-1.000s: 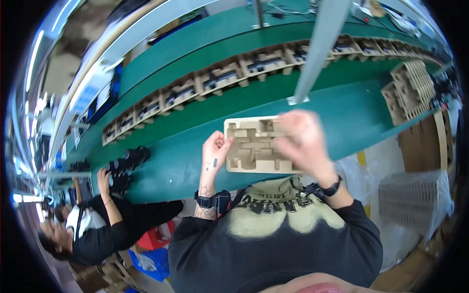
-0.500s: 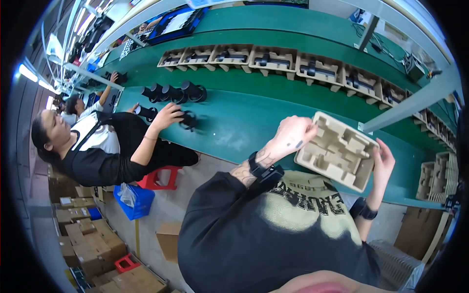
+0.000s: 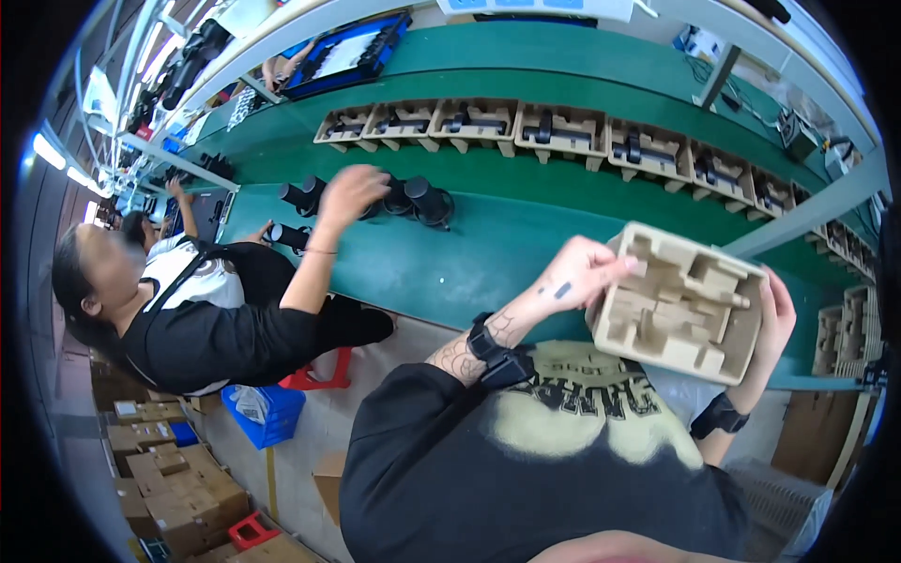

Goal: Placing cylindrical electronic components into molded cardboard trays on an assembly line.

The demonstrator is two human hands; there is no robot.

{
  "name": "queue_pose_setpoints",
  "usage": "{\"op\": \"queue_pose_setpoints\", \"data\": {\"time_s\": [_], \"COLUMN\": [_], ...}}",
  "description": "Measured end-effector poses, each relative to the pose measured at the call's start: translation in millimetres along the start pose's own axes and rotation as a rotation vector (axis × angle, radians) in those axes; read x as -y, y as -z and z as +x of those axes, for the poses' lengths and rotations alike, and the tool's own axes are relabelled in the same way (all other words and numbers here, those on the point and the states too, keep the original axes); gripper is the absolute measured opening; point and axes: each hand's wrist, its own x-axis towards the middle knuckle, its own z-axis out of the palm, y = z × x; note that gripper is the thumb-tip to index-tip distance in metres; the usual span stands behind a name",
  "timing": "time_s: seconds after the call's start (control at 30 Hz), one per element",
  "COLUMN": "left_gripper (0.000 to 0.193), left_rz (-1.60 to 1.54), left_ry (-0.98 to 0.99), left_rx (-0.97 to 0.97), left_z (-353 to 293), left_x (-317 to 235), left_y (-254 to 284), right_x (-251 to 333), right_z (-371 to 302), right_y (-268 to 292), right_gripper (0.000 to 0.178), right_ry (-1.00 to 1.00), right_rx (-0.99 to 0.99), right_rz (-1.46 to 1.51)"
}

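A tan moulded-pulp tray [image 3: 678, 314] with shaped hollows is held in front of my chest, its inside turned toward me. My left hand [image 3: 587, 274] grips its left edge, thumb over the rim. At the opposite end, my right hand [image 3: 775, 314] wraps round the right edge, fingers partly hidden behind the tray. No part lies in the tray's hollows. Beyond it, a row of similar trays [image 3: 560, 138] with black parts inside runs along the green bench.
At the left a co-worker reaches a hand [image 3: 357, 192] over several black cylindrical parts [image 3: 427, 202]. Stacked pulp trays [image 3: 856, 328] stand at the right end of the bench. A metal post [image 3: 807, 208] rises behind my tray. A blue crate [image 3: 266, 413] sits on the floor.
The tray has turned a little and shifted right in my hands, and my left thumb now lies over its rim. The co-worker's hand has lifted off a black part. The whole view has shifted slightly.
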Motion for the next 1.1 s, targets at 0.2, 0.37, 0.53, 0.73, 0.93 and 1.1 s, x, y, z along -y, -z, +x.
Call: {"op": "queue_pose_setpoints", "data": {"time_s": [0.2,0.37,0.53,0.73,0.93,1.1], "left_gripper": [0.035,0.013,0.020,0.028,0.032,0.029], "left_rz": [-0.436,-0.382,-0.076,0.324,0.762,0.343], "left_ry": [0.061,-0.223,0.061,0.212,0.218,0.071], "left_rx": [0.243,-0.357,-0.469,-0.497,-0.550,-0.584], "left_z": [-53,-92,-101,-81,-67,-99], "left_x": [-42,-2,100,183,126,98], "left_y": [52,119,198,190,176,171], "right_x": [55,107,21,-87,-39,-36], "right_z": [-32,-62,-70,-73,-69,-92], "right_y": [-19,-129,-250,-313,-292,-280], "right_gripper": [0.031,0.044,0.066,0.062,0.051,0.043], "right_ry": [0.027,0.251,-0.072,0.054,-0.025,-0.052], "right_rx": [-0.122,0.066,0.447,0.293,0.300,0.220], "right_rz": [0.272,0.159,0.358,-0.066,-0.216,0.175]}}
